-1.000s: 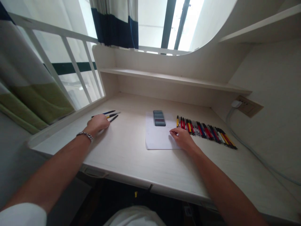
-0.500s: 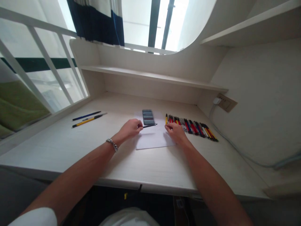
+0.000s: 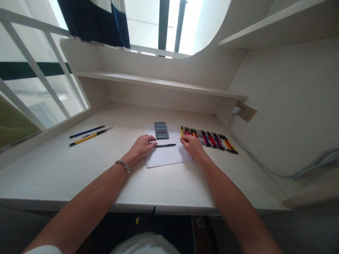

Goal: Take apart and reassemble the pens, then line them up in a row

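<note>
A black pen (image 3: 165,145) lies on the white paper (image 3: 169,157), roughly level from left to right. My left hand (image 3: 144,145) is at its left end, thumb and index finger slightly apart, the thumb close to or touching the pen. My right hand (image 3: 193,145) is over the paper's right edge, thumb and index finger pinched together beyond the pen's right end. Whatever is in that pinch, if anything, is too small to make out. Just behind those fingertips stands the near end of a yellow pen (image 3: 182,131). A phone (image 3: 161,130) with a blurred screen lies at the paper's upper part.
A row of several pens and markers (image 3: 212,139) runs along the desk's right side. To the left lie a blue pen (image 3: 87,132) and a yellow-and-black pen (image 3: 86,140). A cable (image 3: 254,164) hangs from the wall socket (image 3: 246,111). Behind is a shelf (image 3: 164,84).
The black pen, held by my left hand above the paper before, now rests on it, a little nearer to me. My left fingers have loosened. The whole view has shifted slightly.
</note>
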`<state>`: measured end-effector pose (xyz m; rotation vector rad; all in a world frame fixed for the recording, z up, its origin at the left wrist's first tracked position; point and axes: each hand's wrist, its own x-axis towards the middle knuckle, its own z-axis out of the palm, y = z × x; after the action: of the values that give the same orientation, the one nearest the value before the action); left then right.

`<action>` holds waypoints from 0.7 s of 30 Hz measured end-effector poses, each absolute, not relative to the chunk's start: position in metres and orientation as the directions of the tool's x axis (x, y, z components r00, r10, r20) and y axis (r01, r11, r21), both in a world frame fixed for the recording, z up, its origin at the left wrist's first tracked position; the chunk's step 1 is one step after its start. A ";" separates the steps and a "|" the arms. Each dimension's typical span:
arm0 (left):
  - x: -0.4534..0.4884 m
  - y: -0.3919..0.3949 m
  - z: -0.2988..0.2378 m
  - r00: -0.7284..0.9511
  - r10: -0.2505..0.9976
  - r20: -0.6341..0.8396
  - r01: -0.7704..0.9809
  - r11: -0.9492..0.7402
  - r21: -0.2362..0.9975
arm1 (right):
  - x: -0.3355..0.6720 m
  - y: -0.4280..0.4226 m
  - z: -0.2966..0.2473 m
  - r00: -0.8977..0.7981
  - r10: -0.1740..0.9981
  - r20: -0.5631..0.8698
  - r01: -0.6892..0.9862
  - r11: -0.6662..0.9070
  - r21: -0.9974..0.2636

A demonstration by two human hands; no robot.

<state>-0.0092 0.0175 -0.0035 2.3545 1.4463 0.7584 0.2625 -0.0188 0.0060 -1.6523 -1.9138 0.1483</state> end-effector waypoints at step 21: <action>-0.025 0.026 -0.006 0.263 0.933 0.245 0.741 -0.358 0.567 | 0.233 -0.002 -0.005 -0.170 0.952 0.256 0.880 0.263 -0.395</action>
<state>-0.0255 0.0262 -0.0056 2.2017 1.5309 0.7886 0.2329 -0.0020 -0.0050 -1.6562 -2.0933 0.2144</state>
